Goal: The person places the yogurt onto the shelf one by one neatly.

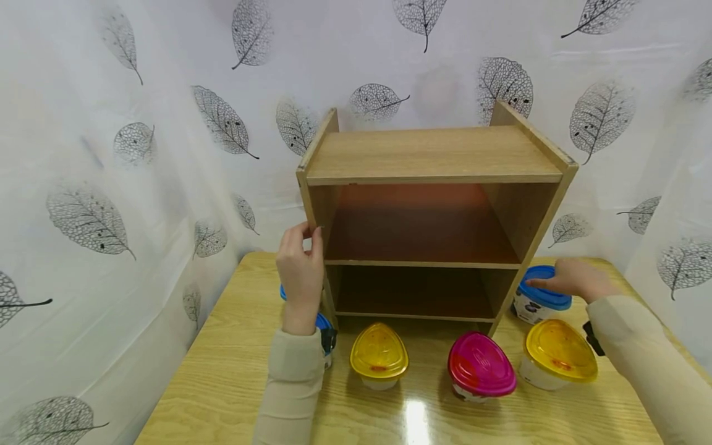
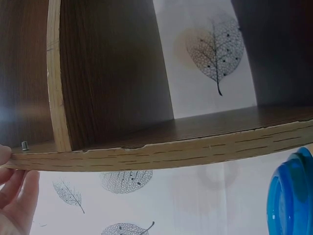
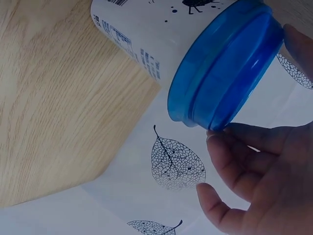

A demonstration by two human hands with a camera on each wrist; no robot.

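Head view, taking the wooden shelf unit (image 1: pixel 434 151) as the clock's centre with twelve away from you: your left hand (image 1: pixel 300 272) is at nine, pinching the front edge of the unit's side board, and your right hand (image 1: pixel 578 279) is at four, gripping the blue-lidded tub (image 1: pixel 536 301). That tub is upright, just beside the unit's right side; whether its base touches the wooden table (image 1: pixel 211 371), I cannot tell. In the right wrist view your fingertips (image 3: pixel 213 134) meet the lid's rim from opposite sides with the palm apart from it, so your hold is on the lid, not the body. A yellow-lidded tub (image 1: pixel 559 353) lies between four and five, a pink-lidded tub (image 1: pixel 480 368) at five, a second yellow-lidded one (image 1: pixel 379 353) at seven, and another blue-lidded one (image 1: pixel 321 321) at eight, partly hidden by your left wrist. The step in hand looks like handling the tub at four while your left hand steadies the unit. If you lift, I judge the next move calls for even pressure on both sides of the rim and a level rise, since the lid could pop off, and care around the close neighbour toward five.
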